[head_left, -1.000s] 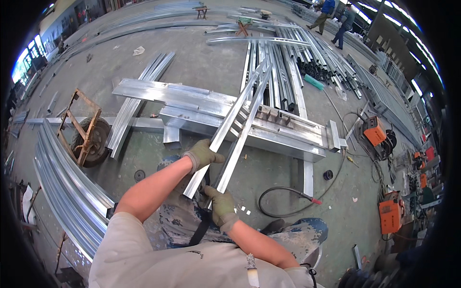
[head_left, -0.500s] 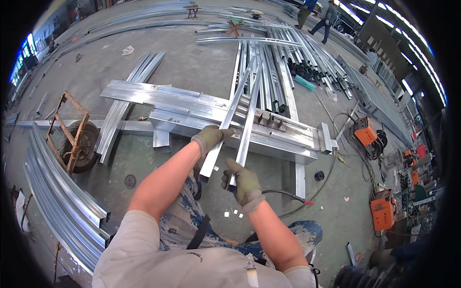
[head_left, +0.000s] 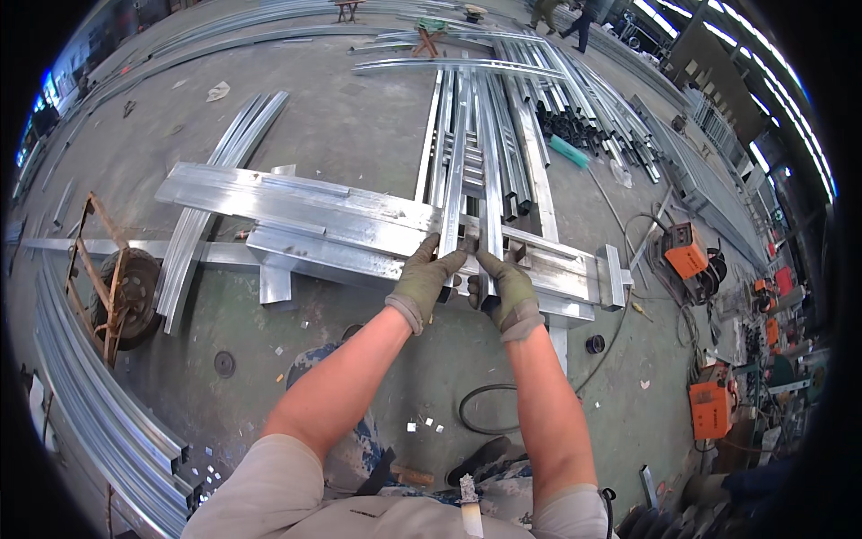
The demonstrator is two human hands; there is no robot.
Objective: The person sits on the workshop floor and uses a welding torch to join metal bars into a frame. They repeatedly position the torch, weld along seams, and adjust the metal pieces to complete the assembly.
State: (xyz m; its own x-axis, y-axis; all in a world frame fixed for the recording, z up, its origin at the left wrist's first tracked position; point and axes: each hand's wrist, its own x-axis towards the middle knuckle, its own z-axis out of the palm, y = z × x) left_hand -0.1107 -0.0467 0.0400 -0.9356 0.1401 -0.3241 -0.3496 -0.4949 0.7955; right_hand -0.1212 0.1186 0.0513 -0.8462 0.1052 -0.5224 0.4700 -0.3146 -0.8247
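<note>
My left hand (head_left: 429, 280), in an olive work glove, is closed around the near end of a long, shiny square metal tube (head_left: 455, 171). My right hand (head_left: 510, 292), gloved the same way, grips the near end of a second metal tube (head_left: 490, 198) beside it. Both tubes point away from me, a narrow gap between them, and cross over a bench of wide silvery metal beams (head_left: 350, 244). Short crosspieces show between the tubes; whether they are joined to them I cannot tell. Each glove hides part of its tube's end.
Long tubes lie stacked beyond the bench (head_left: 525, 180) and at left, near a rusty wheeled cart (head_left: 112, 287). Orange machines (head_left: 686, 251) with cables stand at right. A black hose (head_left: 476, 395) curls on the floor below the bench. Two people (head_left: 579, 27) are far off.
Both hands have moved away from me and to the right, toward the bench. The tubes have slid farther across it and swung from slanting to nearly straight ahead.
</note>
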